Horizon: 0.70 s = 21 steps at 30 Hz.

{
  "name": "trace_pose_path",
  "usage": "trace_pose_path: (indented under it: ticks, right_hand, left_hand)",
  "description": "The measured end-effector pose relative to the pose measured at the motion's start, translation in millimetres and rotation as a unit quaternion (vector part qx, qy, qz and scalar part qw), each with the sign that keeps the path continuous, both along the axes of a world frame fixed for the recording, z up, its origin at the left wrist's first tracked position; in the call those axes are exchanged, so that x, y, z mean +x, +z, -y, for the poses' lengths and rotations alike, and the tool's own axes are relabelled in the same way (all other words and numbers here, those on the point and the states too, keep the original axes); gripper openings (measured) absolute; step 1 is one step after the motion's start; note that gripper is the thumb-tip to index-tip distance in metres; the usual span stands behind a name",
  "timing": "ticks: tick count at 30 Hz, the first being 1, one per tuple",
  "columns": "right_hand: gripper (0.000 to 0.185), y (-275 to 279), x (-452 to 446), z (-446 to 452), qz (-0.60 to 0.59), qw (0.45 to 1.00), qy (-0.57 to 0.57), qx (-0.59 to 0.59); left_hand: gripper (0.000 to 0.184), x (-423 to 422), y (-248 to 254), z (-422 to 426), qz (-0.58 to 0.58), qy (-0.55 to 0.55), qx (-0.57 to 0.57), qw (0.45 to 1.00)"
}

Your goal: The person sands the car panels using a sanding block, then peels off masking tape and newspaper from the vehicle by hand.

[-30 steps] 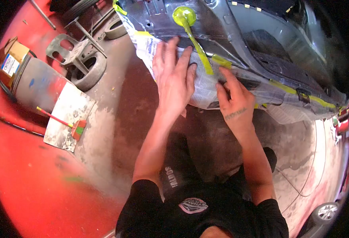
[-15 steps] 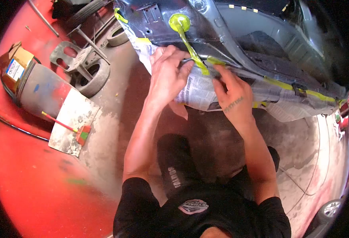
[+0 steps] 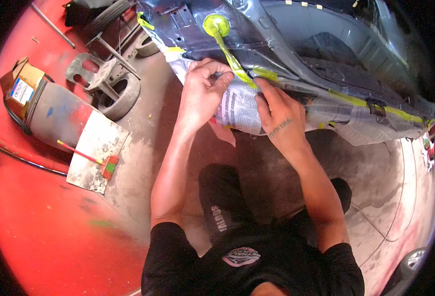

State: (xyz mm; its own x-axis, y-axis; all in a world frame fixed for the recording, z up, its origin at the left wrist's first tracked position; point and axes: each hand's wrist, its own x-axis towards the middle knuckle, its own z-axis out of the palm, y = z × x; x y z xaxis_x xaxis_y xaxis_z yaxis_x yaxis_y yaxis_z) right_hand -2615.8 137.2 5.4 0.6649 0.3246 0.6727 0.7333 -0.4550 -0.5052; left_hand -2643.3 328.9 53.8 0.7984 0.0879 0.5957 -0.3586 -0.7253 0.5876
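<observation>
Printed newspaper (image 3: 242, 108) hangs along the lower edge of a dark car body panel (image 3: 193, 34). My left hand (image 3: 202, 93) is closed at the sheet's upper edge, thumb and bent fingers pinching the paper. My right hand (image 3: 281, 111) lies against the sheet just to the right, fingers stretched out, index fingertip beside a short piece of yellow masking tape (image 3: 265, 74). Between the hands ends a long yellow tape strip (image 3: 232, 61), which runs down from a round taped patch (image 3: 215, 25) on the panel.
More yellow tape (image 3: 375, 109) follows the sill at right, over the papered edge. On the left are a stool (image 3: 96, 74), a tire (image 3: 121, 98), a drum (image 3: 57, 116) with a cardboard box (image 3: 25, 86), a broom (image 3: 110, 166) and a pale board (image 3: 91, 148).
My right hand has moved slightly up and left along the paper's edge. My left hand stays at the sheet, its fingers shifted a little. The view has shifted slightly.
</observation>
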Motion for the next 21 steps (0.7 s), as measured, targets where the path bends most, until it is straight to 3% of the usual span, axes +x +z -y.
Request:
trace_pose_path:
  ticks: [4, 7, 12, 15, 19, 21]
  right_hand:
    - [0.030, 0, 1, -5, -0.017, 0.998, 0.037, 0.041]
    - [0.028, -1, 3, -6, -0.015, 0.995, 0.062, 0.071]
    - [0.027, -8, 0, -15, -0.009, 0.991, 0.087, 0.103]
    - [0.024, 4, 0, -9, -0.075, 0.983, 0.046, 0.161]
    - [0.019, 9, 15, -8, 0.050, 0.989, 0.044, 0.133]
    - [0.016, 11, 17, -9, 0.039, 0.995, 0.028, 0.087]
  left_hand:
    - [0.010, 0, 0, 3, 0.011, 0.034, 0.063, 0.997]
    - [0.009, 7, -11, -10, -0.005, -0.059, -0.049, 0.997]
    - [0.004, 3, -19, -12, -0.039, -0.066, -0.164, 0.983]
    - [0.005, -2, -15, -12, -0.071, -0.107, -0.228, 0.965]
    - [0.004, -3, -9, -11, -0.084, -0.096, -0.210, 0.969]
    - [0.004, -1, -5, -7, -0.069, -0.085, -0.178, 0.978]
